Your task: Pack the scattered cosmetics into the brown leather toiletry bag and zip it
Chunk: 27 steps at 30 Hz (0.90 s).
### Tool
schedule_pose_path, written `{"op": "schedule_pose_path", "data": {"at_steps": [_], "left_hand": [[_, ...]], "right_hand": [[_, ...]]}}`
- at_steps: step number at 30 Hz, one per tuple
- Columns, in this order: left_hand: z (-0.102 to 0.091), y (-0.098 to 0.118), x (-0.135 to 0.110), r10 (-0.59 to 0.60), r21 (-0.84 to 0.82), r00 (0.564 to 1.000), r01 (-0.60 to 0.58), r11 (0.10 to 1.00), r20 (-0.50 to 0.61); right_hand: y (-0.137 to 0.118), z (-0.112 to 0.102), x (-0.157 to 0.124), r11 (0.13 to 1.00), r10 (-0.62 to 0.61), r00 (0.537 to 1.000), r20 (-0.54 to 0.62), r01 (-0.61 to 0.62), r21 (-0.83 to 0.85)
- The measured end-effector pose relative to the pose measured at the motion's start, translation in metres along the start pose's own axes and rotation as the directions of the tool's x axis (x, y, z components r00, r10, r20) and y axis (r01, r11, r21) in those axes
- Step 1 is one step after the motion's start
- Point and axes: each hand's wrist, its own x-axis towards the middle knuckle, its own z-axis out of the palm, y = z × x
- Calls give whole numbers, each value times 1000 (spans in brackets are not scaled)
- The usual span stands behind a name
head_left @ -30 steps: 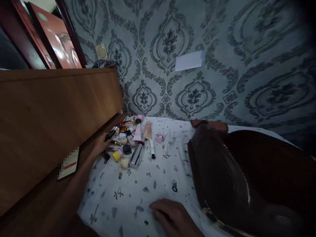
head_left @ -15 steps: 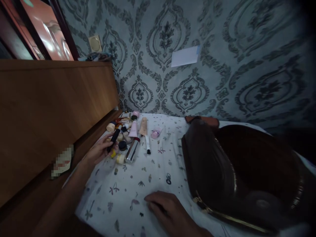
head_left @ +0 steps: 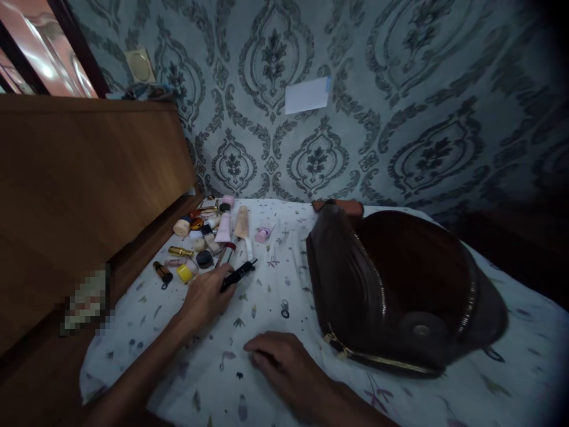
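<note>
Black tube [head_left: 237, 276], left hand [head_left: 207, 296] gripping one end, right hand [head_left: 284, 360] loosely curled

Black tube [head_left: 238, 276]; dark brown bag [head_left: 344, 290]; plant-patterned white sheet [head_left: 267, 296]; grey-blue damask wallpaper [head_left: 284, 139].

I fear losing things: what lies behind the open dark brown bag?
Behind the dark brown bag, part of an elongated, reddish brown object shows; the rest is covered.

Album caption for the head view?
Left hand holding a slim black tube by small multicoloured cosmetics, an open dark-brown bag at right.
</note>
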Motion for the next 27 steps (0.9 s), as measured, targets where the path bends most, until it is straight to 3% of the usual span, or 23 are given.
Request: {"op": "schedule_pose_path", "data": {"at_steps": [3,7,10,17,21,27], "left_hand": [[4,7,-7,-66,142,998,67,988,-12],[15,6,-16,-118,191,992,125,974,-51],[20,-1,-20,-105,138,992,114,984,-69],[27,-23,-20,-61,-104,955,32,994,-289],[33,-22,-23,9,-82,970,-30,996,-241],[41,-6,-30,103,82,993,-98,992,-63]], "right_hand": [[1,0,1,1000,-20,1000,-8,20,9],[2,0,2,999,-44,999,-32,44,5],[1,-1,2,999,-54,998,-26,54,6],[-3,-3,2,999,-32,999,2,32,17],[-3,-4,2,1000,-19,1000,22,19,18],[-6,-5,3,1000,13,999,43,-14,17]]}}
